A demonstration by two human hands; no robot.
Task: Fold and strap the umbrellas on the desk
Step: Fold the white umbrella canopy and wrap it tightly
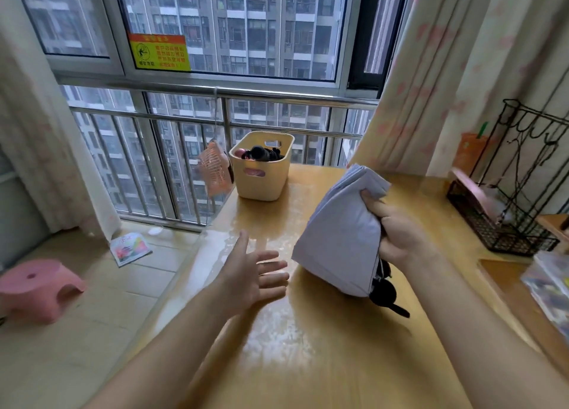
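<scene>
Pale lilac umbrella [335, 230] is collapsed but loose. The cloth still billows wide at the near end, with no strap seen round it, so I judge the shaft shut and the pleating, rolling and strapping not yet done. Early-to-mid stage for this one. No other umbrella is clearly visible; dark items in the cream basket [261, 168] are too unclear to name.

Right hand [397, 236] is clamped on the umbrella's right side, fingers curled round the bunched cloth. Left hand [252, 273] is apart from it, fingers spread and straight, holding nothing, hovering over the desk [308, 362] just left of the canopy.

The umbrella sits over the middle-right of the desk. Whether its lower edge touches the wood I cannot tell.

Long axis is steep, slightly leaning. The narrow tip end points up and away toward the curtain [431, 85], and the black handle [385, 294] points down and toward the person, poking out below the cloth.
</scene>
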